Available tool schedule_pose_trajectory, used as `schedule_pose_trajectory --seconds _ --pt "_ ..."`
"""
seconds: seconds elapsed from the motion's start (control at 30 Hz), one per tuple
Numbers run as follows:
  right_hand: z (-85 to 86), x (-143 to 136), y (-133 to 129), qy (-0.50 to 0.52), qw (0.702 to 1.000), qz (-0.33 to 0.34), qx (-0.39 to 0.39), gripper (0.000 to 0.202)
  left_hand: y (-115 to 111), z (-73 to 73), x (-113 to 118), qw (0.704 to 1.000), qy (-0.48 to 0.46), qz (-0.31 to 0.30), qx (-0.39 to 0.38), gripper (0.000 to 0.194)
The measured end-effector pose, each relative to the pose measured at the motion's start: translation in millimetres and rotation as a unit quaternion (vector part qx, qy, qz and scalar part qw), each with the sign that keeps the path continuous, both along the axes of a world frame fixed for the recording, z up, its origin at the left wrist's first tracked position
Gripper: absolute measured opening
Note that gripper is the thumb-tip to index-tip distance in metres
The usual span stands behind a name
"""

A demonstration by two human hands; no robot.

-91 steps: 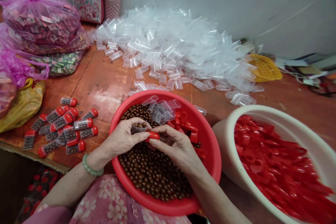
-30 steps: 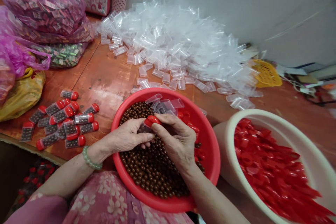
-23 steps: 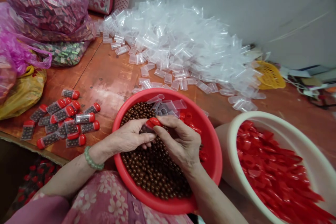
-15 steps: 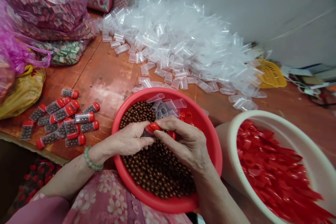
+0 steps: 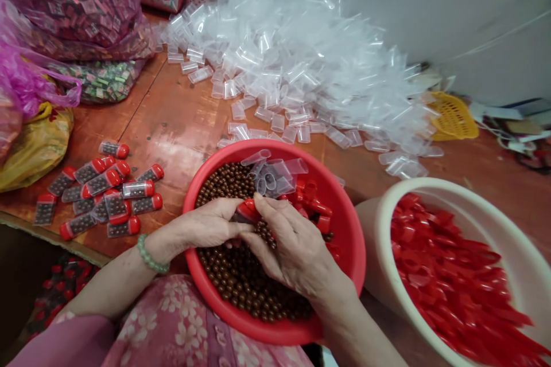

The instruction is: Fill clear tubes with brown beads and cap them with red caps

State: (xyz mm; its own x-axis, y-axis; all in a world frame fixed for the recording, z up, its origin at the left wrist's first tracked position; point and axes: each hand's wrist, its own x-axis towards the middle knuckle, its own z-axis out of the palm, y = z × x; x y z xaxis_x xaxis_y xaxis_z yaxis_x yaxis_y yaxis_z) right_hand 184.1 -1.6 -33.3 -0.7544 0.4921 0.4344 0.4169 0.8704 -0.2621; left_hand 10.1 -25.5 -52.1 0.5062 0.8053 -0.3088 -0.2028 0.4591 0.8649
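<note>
In my left hand [image 5: 206, 222], closed with the thumb and fingers around it, is a small clear tube with a red cap [image 5: 247, 209]. My right hand [image 5: 297, 246] is curled against the capped end, its fingertips at the cap and its thumb lower, near my left thumb. Both hands are over a red basin [image 5: 359, 241] of round brown balls [image 5: 253, 292]. Several empty clear tubes [image 5: 275, 175] and loose red caps [image 5: 316, 206] lie at the basin's far right side. My fingers hide much of the held tube.
Filled red-capped tubes [image 5: 103, 183] lie on the wooden table [image 5: 150, 120] to the left. Beyond the basin spreads a heap of clear tubes [image 5: 301, 63]. A cream tub [image 5: 383, 229] of red caps stands at right. Bulging plastic bags [image 5: 81, 17] and a yellow basket [image 5: 454, 117] sit further back.
My right hand has shifted down slightly, and its thumb has moved off the cap to a lower spot. My left hand stays on the tube. More of the loose caps show.
</note>
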Motion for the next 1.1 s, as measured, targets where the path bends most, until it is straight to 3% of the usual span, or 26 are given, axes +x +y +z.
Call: schedule_pose_trajectory --seconds 0.2,0.33,0.8,0.9,0.97,1.03,1.1 --pt "-5.4 -11.9 -4.1 -0.065 0.996 -0.037 0.039 0.085 3.3 6.3 1.0 0.994 -0.085 0.05 -0.05 0.028" --pt "-9.5 -21.4 -0.4 -0.05 0.995 -0.058 0.067 0.071 4.9 8.2 1.1 0.99 -0.099 0.087 -0.044 0.033" --pt "-7.1 -24.2 2.6 -0.003 0.996 -0.031 0.084 0.055 1.4 0.1 -2.3 0.988 -0.15 0.04 -0.027 0.033" --pt "-10.3 -21.3 2.7 -0.008 0.997 -0.038 0.064 0.06 2.7 -0.8 -1.1 0.975 -0.194 0.074 -0.084 0.029" --pt "-14.6 -18.6 2.9 -0.018 0.998 -0.028 0.056 0.065 2.2 -1.3 4.9 0.963 -0.195 0.122 -0.137 0.038" --pt "-19.2 -15.6 3.1 -0.026 0.998 -0.012 0.055 0.067 -0.2 -2.2 14.2 0.96 -0.14 0.176 -0.166 0.046" --pt "-22.6 -12.4 3.0 -0.027 0.998 0.003 0.055 0.068 -4.3 -3.1 23.8 0.965 -0.052 0.211 -0.149 0.048"
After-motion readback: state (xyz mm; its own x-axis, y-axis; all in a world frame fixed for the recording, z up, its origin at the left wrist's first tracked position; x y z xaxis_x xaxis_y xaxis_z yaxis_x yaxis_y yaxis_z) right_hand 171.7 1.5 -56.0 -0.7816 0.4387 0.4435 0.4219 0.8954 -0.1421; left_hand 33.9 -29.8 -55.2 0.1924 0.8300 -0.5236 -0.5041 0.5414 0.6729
